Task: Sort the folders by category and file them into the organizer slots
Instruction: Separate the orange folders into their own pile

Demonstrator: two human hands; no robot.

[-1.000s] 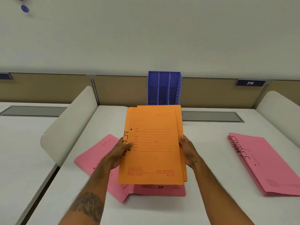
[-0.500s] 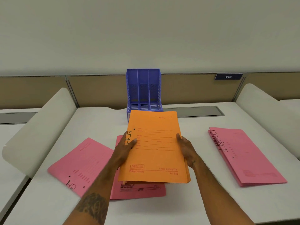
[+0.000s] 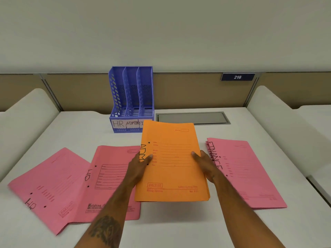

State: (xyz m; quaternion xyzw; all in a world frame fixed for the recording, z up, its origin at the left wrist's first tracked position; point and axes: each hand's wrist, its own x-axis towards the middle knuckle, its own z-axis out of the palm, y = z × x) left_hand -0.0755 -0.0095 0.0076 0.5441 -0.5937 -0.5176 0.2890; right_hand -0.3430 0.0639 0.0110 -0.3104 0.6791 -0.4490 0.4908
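Note:
A stack of orange folders (image 3: 172, 169), marked ADM along its left edge, is held above the desk. My left hand (image 3: 139, 169) grips its left edge and my right hand (image 3: 206, 165) grips its right edge, thumbs on top. Behind it stands a blue three-slot organizer (image 3: 131, 97) labelled HR, ADMIN and a third label partly hidden by the orange stack; its slots look empty. Two pink HR folders (image 3: 52, 188) (image 3: 111, 176) lie on the left. A pink FINANCE stack (image 3: 247, 172) lies on the right.
The white desk (image 3: 179, 228) has a grey cable hatch (image 3: 192, 118) right of the organizer. Curved white dividers (image 3: 26, 111) (image 3: 279, 111) flank the desk. A tan partition with a 216 plate (image 3: 237, 76) runs along the back.
The view has shifted right and down, so the organizer now sits further left with its labels showing. The orange stack has come lower and flatter, still held by both hands.

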